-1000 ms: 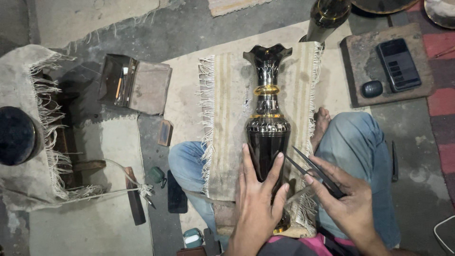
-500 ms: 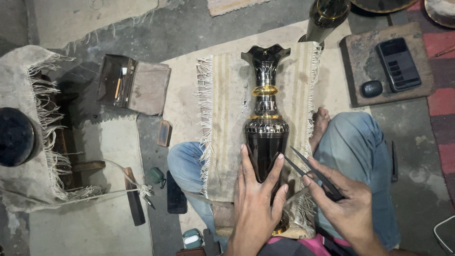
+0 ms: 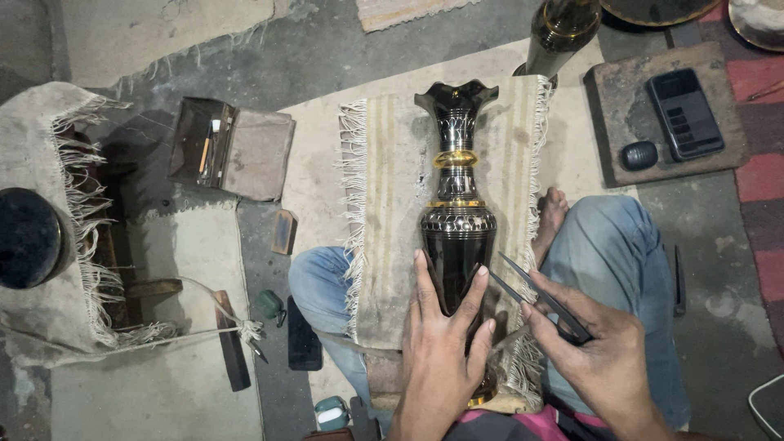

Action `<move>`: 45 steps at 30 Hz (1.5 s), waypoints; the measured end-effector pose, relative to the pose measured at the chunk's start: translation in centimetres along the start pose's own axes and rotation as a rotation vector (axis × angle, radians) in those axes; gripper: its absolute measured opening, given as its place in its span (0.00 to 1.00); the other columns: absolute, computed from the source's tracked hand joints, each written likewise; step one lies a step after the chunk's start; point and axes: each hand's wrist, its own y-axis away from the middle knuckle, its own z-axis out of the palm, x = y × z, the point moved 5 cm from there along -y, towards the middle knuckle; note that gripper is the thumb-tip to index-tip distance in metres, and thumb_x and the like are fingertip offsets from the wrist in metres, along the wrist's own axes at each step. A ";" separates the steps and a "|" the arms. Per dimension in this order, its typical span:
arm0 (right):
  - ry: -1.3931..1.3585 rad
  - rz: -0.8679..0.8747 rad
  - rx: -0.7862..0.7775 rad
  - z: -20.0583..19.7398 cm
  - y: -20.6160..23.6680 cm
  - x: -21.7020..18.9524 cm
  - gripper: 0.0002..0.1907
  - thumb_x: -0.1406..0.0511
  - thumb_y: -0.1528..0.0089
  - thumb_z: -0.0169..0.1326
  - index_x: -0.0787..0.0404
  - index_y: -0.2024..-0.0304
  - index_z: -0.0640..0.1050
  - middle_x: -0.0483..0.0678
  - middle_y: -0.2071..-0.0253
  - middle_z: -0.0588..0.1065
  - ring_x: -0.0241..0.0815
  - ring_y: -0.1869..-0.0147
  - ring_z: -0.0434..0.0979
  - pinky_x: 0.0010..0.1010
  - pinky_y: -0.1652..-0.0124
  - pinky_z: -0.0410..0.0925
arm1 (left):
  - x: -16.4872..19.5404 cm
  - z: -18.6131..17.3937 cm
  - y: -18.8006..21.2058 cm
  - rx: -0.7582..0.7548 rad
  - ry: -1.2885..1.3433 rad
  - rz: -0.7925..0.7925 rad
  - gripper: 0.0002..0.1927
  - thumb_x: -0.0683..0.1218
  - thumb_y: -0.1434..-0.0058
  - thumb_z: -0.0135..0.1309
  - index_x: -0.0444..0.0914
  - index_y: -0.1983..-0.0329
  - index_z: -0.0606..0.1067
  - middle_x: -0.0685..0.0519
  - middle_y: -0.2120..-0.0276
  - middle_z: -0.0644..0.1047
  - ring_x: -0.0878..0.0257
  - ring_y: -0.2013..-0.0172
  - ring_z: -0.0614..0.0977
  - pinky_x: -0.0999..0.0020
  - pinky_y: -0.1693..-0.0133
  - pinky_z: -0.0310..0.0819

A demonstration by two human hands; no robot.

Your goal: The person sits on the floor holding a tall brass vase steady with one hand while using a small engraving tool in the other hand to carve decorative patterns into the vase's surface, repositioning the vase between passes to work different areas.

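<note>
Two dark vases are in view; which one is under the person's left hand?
The black and gold vase lying on the fringed cloth, under the left hand. The other vase sits at the top edge, untouched.

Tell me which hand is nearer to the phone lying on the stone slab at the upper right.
Right. The right hand, holding a pointed metal tool, sits below the phone on that side. The left hand lies on the black vase, farther off.
</note>
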 end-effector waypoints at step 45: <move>0.152 0.055 -0.001 1.5 -0.6 -1.8 0.20 0.63 0.48 0.67 0.63 0.55 0.83 0.61 0.72 0.80 0.49 0.70 0.86 0.34 0.71 0.74 | -1.1 -0.3 0.4 -0.016 -0.092 -0.094 0.34 0.50 0.38 0.59 0.53 0.28 0.65 0.25 0.25 0.43 0.28 0.41 0.73 0.49 0.51 0.78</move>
